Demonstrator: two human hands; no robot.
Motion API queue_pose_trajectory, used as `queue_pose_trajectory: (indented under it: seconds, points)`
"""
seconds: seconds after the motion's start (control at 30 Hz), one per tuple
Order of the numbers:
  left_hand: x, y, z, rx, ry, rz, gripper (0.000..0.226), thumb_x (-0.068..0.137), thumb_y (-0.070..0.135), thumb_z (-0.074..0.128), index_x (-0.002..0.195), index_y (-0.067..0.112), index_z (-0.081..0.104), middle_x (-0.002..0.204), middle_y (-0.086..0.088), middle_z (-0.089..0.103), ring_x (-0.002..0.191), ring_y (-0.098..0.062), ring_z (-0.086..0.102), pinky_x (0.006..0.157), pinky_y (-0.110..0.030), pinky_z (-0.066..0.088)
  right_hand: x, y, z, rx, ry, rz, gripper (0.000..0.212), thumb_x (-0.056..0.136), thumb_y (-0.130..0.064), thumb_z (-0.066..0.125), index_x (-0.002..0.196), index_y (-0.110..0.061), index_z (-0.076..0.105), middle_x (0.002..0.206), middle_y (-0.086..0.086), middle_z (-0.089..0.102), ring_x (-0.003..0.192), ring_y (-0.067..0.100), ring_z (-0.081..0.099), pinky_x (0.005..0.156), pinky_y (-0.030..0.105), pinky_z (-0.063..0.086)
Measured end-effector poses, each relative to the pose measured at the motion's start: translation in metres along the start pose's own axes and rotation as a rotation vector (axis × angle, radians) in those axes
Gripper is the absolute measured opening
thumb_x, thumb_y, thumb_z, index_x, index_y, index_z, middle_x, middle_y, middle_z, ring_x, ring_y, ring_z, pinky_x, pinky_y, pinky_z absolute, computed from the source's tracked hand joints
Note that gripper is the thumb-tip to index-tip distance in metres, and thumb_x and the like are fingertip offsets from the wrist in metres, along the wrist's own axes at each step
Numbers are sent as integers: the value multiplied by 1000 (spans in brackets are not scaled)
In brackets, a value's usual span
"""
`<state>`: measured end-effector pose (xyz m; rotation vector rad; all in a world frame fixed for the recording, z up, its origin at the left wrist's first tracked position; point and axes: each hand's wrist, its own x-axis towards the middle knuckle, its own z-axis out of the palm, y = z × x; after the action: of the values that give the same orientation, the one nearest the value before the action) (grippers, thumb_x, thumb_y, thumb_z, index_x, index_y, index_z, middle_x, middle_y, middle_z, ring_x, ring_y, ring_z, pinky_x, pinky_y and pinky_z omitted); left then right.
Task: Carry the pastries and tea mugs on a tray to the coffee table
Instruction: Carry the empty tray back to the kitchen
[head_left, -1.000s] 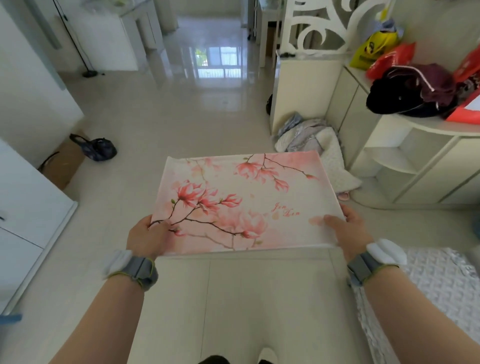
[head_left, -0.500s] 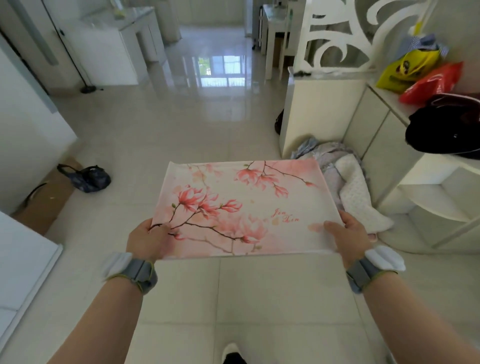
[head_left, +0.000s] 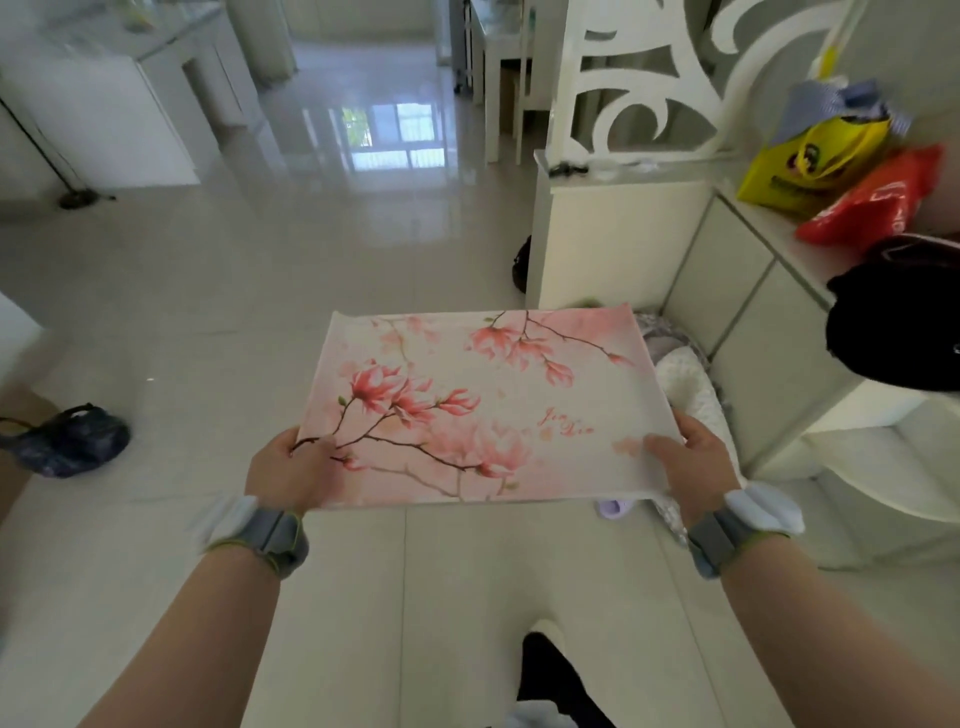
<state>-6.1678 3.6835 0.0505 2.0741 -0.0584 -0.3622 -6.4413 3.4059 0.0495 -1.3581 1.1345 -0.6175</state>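
**Tray with pink magnolia print, carried bare across a glossy tiled floor**

Tray (head_left: 483, 405): a flat rectangle printed with pink blossoms on dark twigs, held out level in front of the person, above the floor. The left hand (head_left: 291, 473) grasps its near left corner and the right hand (head_left: 691, 462) its near right corner. Each thumb lies on top, and the fingers (head_left: 657, 446) wrap the edge, mostly hidden beneath. Nothing rests on the tray. No pastries, tea mugs or coffee table can be made out.

Likely hazards, judged from this view:

- Both grips sit on the near edge, so the far edge hangs unsupported. Once loaded, weight placed far out could tip the tray.
- No raised rim is visible, so mugs might slide off.
- The tiled floor (head_left: 311, 291) is shiny enough to mirror a window, and may be slippery.
- A bundle of cloth (head_left: 691, 384) and a lilac slipper (head_left: 613, 508) lie on the floor at the right. The tray partly hides them, so a foot could catch them.
- A white cabinet (head_left: 613, 244) stands near the tray's far right corner. A turn to the right could knock against it.
- A dark bag (head_left: 67, 439) lies on the floor well apart at the left.
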Motion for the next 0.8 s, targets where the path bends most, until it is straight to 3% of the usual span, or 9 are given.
queue_pose_trajectory:
  seconds: [0.07, 0.2, 0.37, 0.47, 0.57, 0.63, 0.7, 0.8]
  points:
    - [32, 24, 28, -19, 4, -18, 23, 68, 34, 60, 87, 24, 67, 92, -8, 69, 85, -30, 63, 79, -39, 53, 52, -23, 6, -32, 29, -10, 31, 83, -4, 57, 113, -10, 61, 107, 19, 66, 93, 36, 60, 84, 50, 51]
    - [86, 59, 67, -56, 28, -45, 25, 75, 28, 61, 98, 19, 69, 94, -7, 69, 85, -28, 64, 72, -34, 50, 138, -59, 26, -83, 14, -43, 33, 84, -3, 56, 116, -9, 60, 109, 20, 65, 94, 36, 60, 85, 51, 51]
    - [157, 90, 86, -69, 56, -79, 17, 74, 28, 61, 88, 21, 68, 92, -8, 70, 85, -29, 66, 76, -39, 55, 218, -74, 64, -95, -22, -36, 35, 83, -9, 59, 117, -16, 61, 98, 8, 66, 83, 30, 62, 69, 37, 51]
    - [213, 108, 96, -80, 78, -84, 23, 68, 30, 59, 88, 22, 69, 90, -9, 71, 85, -30, 66, 76, -40, 55, 273, -84, 105, -120, -62, -41, 32, 83, -11, 58, 112, -22, 61, 93, 3, 66, 80, 24, 61, 69, 37, 52]
    - [292, 127, 108, -100, 75, -70, 24, 69, 27, 60, 89, 18, 69, 92, -11, 70, 85, -30, 64, 75, -38, 54, 334, -104, 155, -134, -68, -62, 32, 82, -10, 58, 113, -19, 61, 83, -9, 64, 72, 14, 59, 55, 27, 48]
    - [346, 144, 114, -94, 73, -63, 20, 73, 24, 62, 90, 16, 69, 93, -11, 69, 82, -28, 62, 67, -31, 49, 372, -122, 189, -145, -89, -60, 34, 82, -10, 57, 115, -18, 61, 92, -2, 68, 80, 21, 63, 62, 35, 53]
    - [397, 162, 117, -76, 78, -57, 21, 75, 22, 63, 93, 14, 70, 92, -10, 69, 80, -26, 61, 63, -28, 44, 407, -140, 222, -174, -90, -60, 36, 82, -11, 57, 117, -18, 60, 105, 10, 67, 93, 33, 62, 79, 51, 53]
    - [461, 191, 121, -38, 60, -46, 27, 75, 23, 63, 99, 15, 70, 93, -8, 68, 82, -26, 60, 66, -28, 44, 451, -158, 262, -146, -64, -50, 38, 82, -11, 57, 119, -20, 59, 108, 11, 65, 98, 36, 60, 86, 55, 50]
